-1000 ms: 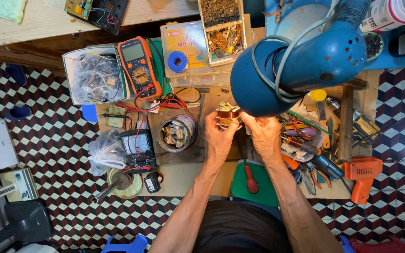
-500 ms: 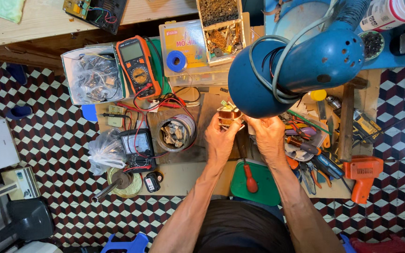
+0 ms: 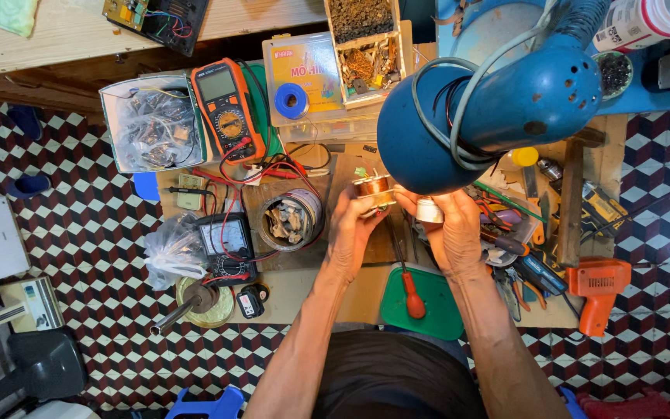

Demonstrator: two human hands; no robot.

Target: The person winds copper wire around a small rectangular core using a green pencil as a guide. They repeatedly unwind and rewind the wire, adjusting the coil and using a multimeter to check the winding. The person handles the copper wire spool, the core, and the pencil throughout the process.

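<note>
**Copper coil held up over a crowded counter**

The left hand (image 3: 354,233) held a small copper-wound coil (image 3: 371,188) above the counter (image 3: 304,283), its fingers clamped on the coil's frame. The right hand (image 3: 453,229) had its fingers closed round a white roll of tape (image 3: 428,210) just beside the coil. The work looked to be at the wrapping or inspecting stage; any further handling would call for a steady grip on the coil. Behind the hands lay a flat yellow-labelled plastic box (image 3: 308,70) carrying a blue spool (image 3: 292,101), with an orange multimeter (image 3: 226,109) to its left. A blue lamp (image 3: 490,109) hung over everything.
</note>
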